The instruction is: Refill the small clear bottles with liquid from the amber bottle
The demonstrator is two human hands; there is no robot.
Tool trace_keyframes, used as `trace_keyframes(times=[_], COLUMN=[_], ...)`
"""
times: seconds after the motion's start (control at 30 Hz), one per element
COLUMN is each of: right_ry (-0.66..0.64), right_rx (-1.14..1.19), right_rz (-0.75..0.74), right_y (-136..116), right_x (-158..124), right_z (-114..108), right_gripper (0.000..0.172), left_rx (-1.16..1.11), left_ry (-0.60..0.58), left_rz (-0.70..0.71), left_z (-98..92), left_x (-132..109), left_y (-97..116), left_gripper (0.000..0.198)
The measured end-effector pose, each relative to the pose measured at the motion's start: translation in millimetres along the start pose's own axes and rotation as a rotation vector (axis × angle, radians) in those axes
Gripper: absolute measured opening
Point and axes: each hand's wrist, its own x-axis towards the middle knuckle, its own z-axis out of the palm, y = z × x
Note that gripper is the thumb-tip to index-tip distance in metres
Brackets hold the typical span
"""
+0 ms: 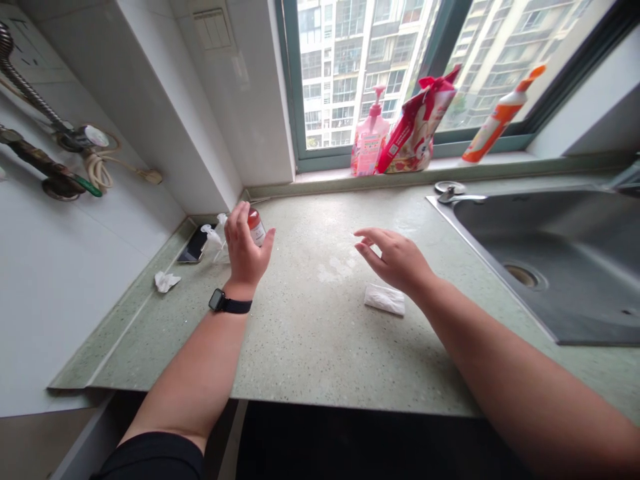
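Observation:
My left hand, with a dark watch at the wrist, is over the left part of the counter, its thumb spread from the fingers. Just behind it stands a small red-brown bottle with a pale label, partly hidden by the hand; I cannot tell whether they touch. Clear-white spray nozzles show to the left of that hand. My right hand hovers over the counter's middle, thumb and fingers curved and apart, holding nothing. Below it lies a folded white tissue. Whitish wet-looking patches mark the surface between the hands.
A black phone and a crumpled tissue lie at the left. The steel sink is at the right, a drain cover by its corner. On the windowsill stand a pink pump bottle, a red bag and an orange-white bottle.

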Motion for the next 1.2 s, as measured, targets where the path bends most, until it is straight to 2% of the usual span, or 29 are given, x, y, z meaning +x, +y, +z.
trace_keyframes(times=[0.07,0.17,0.23,0.3,0.4,0.53,0.63,0.7,0.77,0.83,0.9,1.0,1.07,1.1,1.2], right_ry=[-0.002,-0.009,-0.014,-0.018,-0.022,-0.025,-0.028,-0.028,-0.019,-0.009,0.002,0.024,0.035,0.044,0.086], right_rx=[0.002,0.008,0.012,0.016,0.017,0.012,0.007,0.006,0.006,0.004,0.003,0.028,0.062,0.083,0.177], right_rz=[-0.012,-0.014,-0.008,-0.004,0.002,0.003,-0.007,-0.014,-0.020,-0.031,-0.043,-0.035,0.004,0.040,0.226], right_y=[0,0,1,2,3,4,4,4,5,6,8,12,17,22,41], right_x=[-1,-1,-2,-2,-2,-3,-3,-3,-3,-3,-4,-4,-3,-3,-1], right_z=[1,4,6,7,10,12,12,13,13,14,17,21,25,27,32], right_gripper=[0.032,0.032,0.032,0.032,0.032,0.034,0.035,0.034,0.034,0.033,0.033,0.034,0.035,0.036,0.039], left_rx=[-0.079,-0.268,-0.312,-0.322,-0.346,-0.358,-0.263,-0.152,-0.027,0.074,0.164,0.312,0.408,0.448,0.469], left_ry=[-0.005,-0.134,-0.212,-0.231,-0.139,0.124,0.298,0.325,0.299,0.250,0.152,-0.006,-0.160,-0.241,-0.341], left_rz=[0.055,0.114,0.147,0.136,0.060,-0.071,-0.218,-0.304,-0.333,-0.377,-0.460,-0.573,-0.636,-0.657,-0.688], left_z=[-6.2,-13.1,-17.5,-22.6,-33.4,-54.3,-72.3,-83.6,-93.8,-102.6,-109.4,-114.7,-115.0,-114.4,-110.1], left_x=[1,-2,-4,-6,-3,10,23,31,37,39,36,28,23,20,17], left_y=[18,37,45,49,50,42,25,8,-13,-37,-61,-93,-110,-117,-137], left_gripper=[0.053,0.023,0.041,0.058,0.068,0.071,0.067,0.065,0.063,0.057,0.048,0.033,0.024,0.024,0.039])
